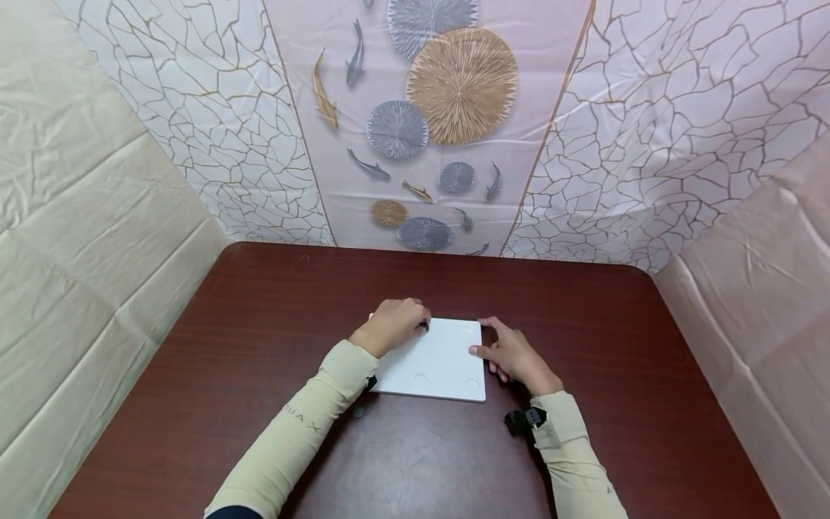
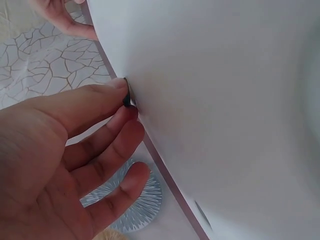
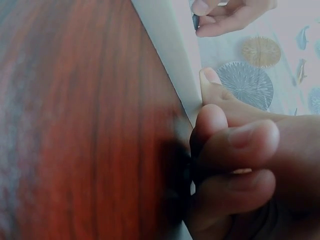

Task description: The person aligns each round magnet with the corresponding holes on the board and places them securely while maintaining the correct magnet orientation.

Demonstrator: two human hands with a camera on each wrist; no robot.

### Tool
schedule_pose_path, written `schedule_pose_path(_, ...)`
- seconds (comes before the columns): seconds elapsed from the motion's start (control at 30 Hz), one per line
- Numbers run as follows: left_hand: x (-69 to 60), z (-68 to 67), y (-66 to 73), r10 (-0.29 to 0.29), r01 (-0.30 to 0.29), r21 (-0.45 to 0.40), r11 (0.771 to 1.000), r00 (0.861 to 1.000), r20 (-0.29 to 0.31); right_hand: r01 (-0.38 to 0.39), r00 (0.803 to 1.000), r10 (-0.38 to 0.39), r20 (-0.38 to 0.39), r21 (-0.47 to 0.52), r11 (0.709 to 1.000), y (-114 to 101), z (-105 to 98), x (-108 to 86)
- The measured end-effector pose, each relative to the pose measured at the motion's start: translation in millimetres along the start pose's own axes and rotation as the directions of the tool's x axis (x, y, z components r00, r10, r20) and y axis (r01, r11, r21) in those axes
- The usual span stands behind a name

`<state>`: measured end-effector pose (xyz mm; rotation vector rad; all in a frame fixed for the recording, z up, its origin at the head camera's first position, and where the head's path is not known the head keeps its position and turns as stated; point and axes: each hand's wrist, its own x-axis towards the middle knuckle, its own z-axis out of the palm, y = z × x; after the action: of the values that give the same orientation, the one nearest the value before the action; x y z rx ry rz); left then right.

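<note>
A flat white board with faint round marks lies on the table. At its far edge my left hand pinches a small dark piece between thumb and fingers; the left wrist view shows this dark piece against the board's edge, the other fingers of the hand loosely bent. My right hand holds the board's right side near the far corner, thumb on its face. In the right wrist view the hand is at the board's edge, its lower fingers curled.
A small dark round thing lies on the brown table, left of the board's near edge. Patterned cloth hangs behind the table, with plain beige cloth at the sides.
</note>
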<state>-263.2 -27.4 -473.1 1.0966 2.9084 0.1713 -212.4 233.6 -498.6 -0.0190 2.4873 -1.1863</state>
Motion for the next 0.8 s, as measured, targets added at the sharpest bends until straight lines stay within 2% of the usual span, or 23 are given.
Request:
schedule_pose_path(0.47,-1.1,0.4,2.0,-0.083,0.082,-0.093,0.992,0.997,-0.008,-0.005,1.0,0.005,0.0,0.003,1.0,-0.1,0.4,0.0)
schedule_pose_path(0.67,-6.6,-1.1,0.7,-0.077,0.075,-0.07,0.995,0.997,-0.03,0.001,1.0,-0.001,-0.008,0.005,1.0,0.6,0.7,-0.5)
schedule_pose_path(0.8,-8.5,-1.9,-1.4,-0.082,0.081,-0.037,0.996,0.996,-0.019,0.0,1.0,0.0,0.001,0.004,1.0,0.6,0.7,0.0)
